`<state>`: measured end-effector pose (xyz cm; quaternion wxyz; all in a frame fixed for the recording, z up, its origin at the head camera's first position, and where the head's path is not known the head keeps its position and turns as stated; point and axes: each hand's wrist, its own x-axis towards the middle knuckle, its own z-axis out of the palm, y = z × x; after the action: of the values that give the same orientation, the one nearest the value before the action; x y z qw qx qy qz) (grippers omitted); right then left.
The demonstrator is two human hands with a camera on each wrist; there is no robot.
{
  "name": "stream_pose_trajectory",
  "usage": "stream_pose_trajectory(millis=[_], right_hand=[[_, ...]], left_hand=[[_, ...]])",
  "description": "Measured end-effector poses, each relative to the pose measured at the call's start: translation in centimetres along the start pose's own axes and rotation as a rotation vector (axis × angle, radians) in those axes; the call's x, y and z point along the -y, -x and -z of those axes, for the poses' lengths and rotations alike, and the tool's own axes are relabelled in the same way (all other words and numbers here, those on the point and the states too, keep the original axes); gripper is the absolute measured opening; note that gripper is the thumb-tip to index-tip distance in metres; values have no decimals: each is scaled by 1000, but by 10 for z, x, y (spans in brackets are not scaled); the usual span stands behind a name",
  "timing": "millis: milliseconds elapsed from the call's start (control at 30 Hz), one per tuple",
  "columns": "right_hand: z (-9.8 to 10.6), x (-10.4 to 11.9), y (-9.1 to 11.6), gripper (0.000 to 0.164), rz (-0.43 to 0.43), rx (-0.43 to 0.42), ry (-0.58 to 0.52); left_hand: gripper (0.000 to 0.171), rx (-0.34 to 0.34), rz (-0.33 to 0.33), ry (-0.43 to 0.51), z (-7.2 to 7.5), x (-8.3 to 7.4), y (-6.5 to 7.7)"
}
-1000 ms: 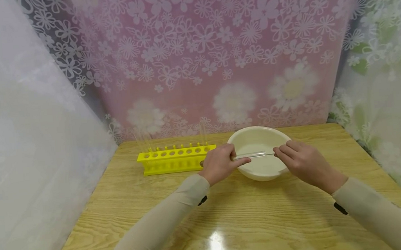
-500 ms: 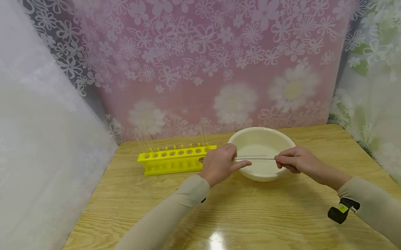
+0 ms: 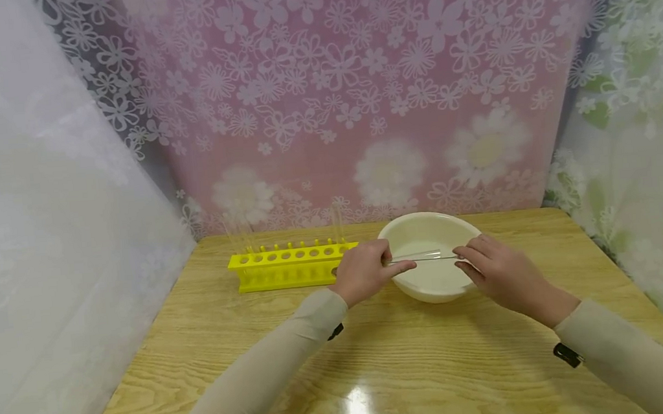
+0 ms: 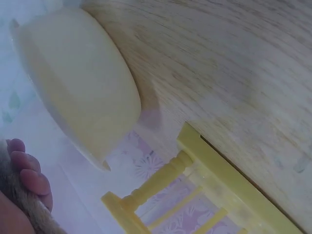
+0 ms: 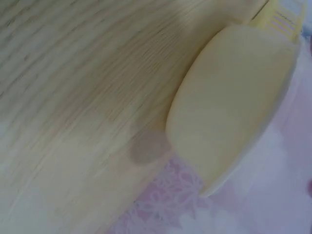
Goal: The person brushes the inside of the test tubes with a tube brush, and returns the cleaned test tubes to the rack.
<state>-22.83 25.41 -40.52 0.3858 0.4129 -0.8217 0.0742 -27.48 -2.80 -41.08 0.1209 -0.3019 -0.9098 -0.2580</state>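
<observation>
My left hand [image 3: 364,271] grips a clear glass test tube [image 3: 431,253] that lies level over the cream basin [image 3: 439,295], its open end pointing right. The thin wire handle of a test tube brush [image 3: 448,258] comes out on that side. My right hand [image 3: 503,276] pinches the end of this wire between thumb and fingers, at the basin's right rim. In the left wrist view, greyish-brown bristles [image 4: 22,197] show within the left hand's grasp, beside the curled fingertips [image 4: 35,181]. The right wrist view catches only the basin's outside and the table.
A yellow test tube rack [image 3: 287,277] stands left of the basin, with clear tubes upright at its left end and one near its right end. The wooden table [image 3: 298,378] ends at a pink floral curtain [image 3: 303,138]; pale sheets hang on both sides.
My right hand turned thumb-up and dipped half a second ago, then rolled back knuckles-up, twisting the brush wire. The left hand and test tube stay almost in place.
</observation>
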Motion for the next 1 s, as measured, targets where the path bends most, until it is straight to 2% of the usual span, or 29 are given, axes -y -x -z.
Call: stream_pose_trajectory(millis=[33,133,267,367,500,567,633,700,800,867,933,1000], right_hand=[[0,-1,0,47,45,-35,37],[-1,-4,-2,43,154,-110,98],[0,-7,-5,37,255,-133,157],[0,-7,-7,35,276,-119,161],[1,-6,-7,41,210,-71,86],[2,-5,-7,43,135,-24,25],[3,-4,-6,35,33,34,-75],[5,-3,-7,23,-106,117,-226],[9,-4,-9,14,-349,261,-520],[11,-8,-11,16,-538,377,-739],[11,-13,-11,27,-692,482,-918],[10,-16,-10,36,-807,552,-996]], left_hand=[[50,7,4,16,0,0,0],[50,25,15,52,1,1,-1],[51,28,25,70,2,2,0],[50,17,16,61,3,2,2],[50,-13,0,19,3,2,3],[50,-30,-11,-9,2,3,3],[50,-48,-26,-42,1,3,3],[50,-63,-41,-76,1,4,3],[51,-76,-82,-155,-1,6,4],[52,-94,-132,-223,-1,6,4],[53,-117,-191,-301,-2,6,4],[53,-126,-222,-336,-3,5,5]])
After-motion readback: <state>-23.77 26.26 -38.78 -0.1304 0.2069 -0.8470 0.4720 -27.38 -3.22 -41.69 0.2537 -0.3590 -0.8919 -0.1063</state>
